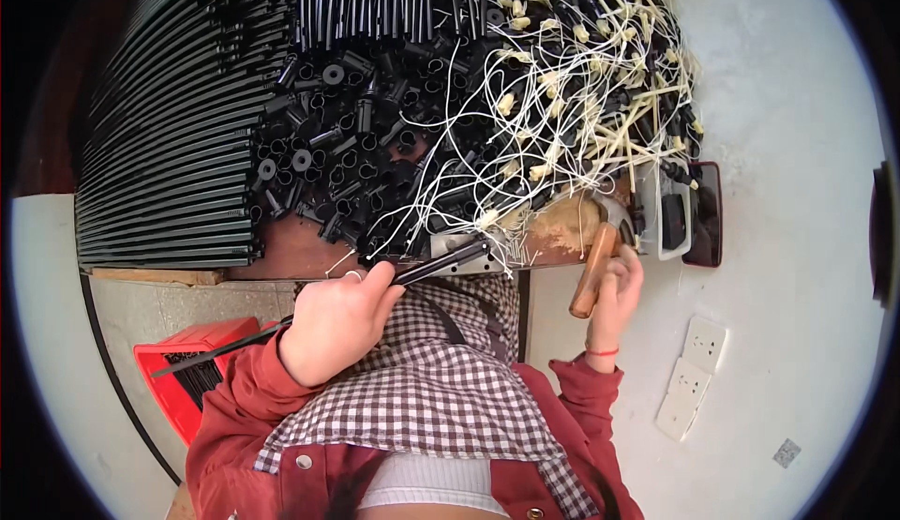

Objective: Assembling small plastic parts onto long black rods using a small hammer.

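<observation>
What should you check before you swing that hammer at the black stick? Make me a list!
1. Left hand has a firm hold on the black rod: ok, fingers wrapped around it.
2. Right hand grips the hammer by its wooden handle: ok.
3. Rod tip rests on the bench edge: ok, as far as it shows.
4. Left fingers stay clear of the rod tip: ok, they sit further back.
5. White strings kept off the striking spot: not ok, several hang over it.
6. Hammer head tight on the handle: cannot tell.
</observation>
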Available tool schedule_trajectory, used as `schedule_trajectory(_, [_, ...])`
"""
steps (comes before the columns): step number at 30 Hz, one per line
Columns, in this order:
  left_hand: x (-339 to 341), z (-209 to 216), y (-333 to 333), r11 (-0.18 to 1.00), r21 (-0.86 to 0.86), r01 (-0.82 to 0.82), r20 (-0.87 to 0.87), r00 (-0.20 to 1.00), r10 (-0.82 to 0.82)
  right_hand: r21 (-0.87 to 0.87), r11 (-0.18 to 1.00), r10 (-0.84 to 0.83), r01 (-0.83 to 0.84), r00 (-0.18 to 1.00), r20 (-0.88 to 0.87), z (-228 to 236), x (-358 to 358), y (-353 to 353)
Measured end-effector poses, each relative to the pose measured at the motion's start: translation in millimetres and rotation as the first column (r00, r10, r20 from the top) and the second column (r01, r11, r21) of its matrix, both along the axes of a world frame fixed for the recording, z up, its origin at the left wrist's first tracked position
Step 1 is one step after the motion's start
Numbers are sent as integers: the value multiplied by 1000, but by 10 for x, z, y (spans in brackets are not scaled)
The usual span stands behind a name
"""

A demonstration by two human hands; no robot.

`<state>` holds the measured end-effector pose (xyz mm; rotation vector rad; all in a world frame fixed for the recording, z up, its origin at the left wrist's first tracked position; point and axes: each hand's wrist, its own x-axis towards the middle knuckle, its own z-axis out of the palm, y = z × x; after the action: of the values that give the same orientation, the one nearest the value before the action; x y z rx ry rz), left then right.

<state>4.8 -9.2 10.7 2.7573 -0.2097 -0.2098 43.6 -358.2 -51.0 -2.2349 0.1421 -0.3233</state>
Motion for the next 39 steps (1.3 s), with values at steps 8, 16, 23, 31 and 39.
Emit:
schedule_trajectory(8, [35, -32, 6, 1000, -5, 2, 8, 1000, -2, -39, 999, -11, -5, 919, -395, 380, 153, 495])
schedule_trajectory(16, [-2, -65, 21, 999, -36, -8, 10, 1000, 8, 397, 866, -230, 304, 947, -223, 188, -92, 582])
schedule_trajectory(23, [34, -21, 60, 999, 17, 39, 114, 993, -41, 633, 765, 393, 118, 694, -604, 778, -461, 734])
schedule_trajectory(31, [91, 82, 67, 997, 44, 56, 151, 987, -62, -257, 794, 378, -551, 778, -502, 996, -184, 772])
schedule_trajectory(39, [90, 89, 209, 901, -381, 206, -24, 972, -233, 611, 791, 394, -32, 791, -468, 689, -168, 106])
